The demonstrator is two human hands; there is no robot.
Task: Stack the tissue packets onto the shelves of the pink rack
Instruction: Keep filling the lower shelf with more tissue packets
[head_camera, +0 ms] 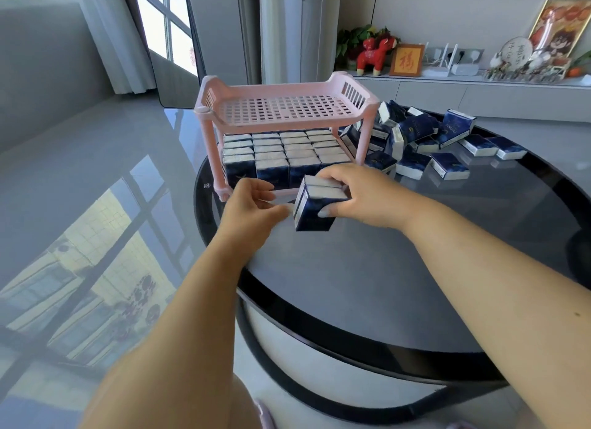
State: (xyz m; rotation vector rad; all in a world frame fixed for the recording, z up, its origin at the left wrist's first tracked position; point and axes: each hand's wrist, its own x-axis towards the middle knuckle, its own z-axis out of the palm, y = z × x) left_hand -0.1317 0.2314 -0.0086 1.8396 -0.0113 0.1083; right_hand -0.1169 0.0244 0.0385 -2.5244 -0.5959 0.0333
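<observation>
- Pink rack (284, 109): two-tier, stood toward the far left edge of the round dark table (383, 268); top shelf bare; bottom shelf packed with upright rows of tissue packets (281, 153).
- Loose packets (425, 140): heaped in disorder at the far right edge of the table, just beside the rack's right leg.
- Held bundle (315, 204): apparently two or three dark-blue packets pressed side by side, white ends up, carried just above the table in front of the rack's near edge.
- Right hand (361, 195): curled over the bundle, thumb on the near face, fingers across the top.
- Left hand (252, 201): loosely spread, holding nothing, just beside the bundle's left face; contact not discernible.
- Handling note, as judgement: bottom tier seemingly full, so top shelf the likely destination. Best squared between both hands, kept pressed together, lifted over the front rim, set flush into a back corner.
</observation>
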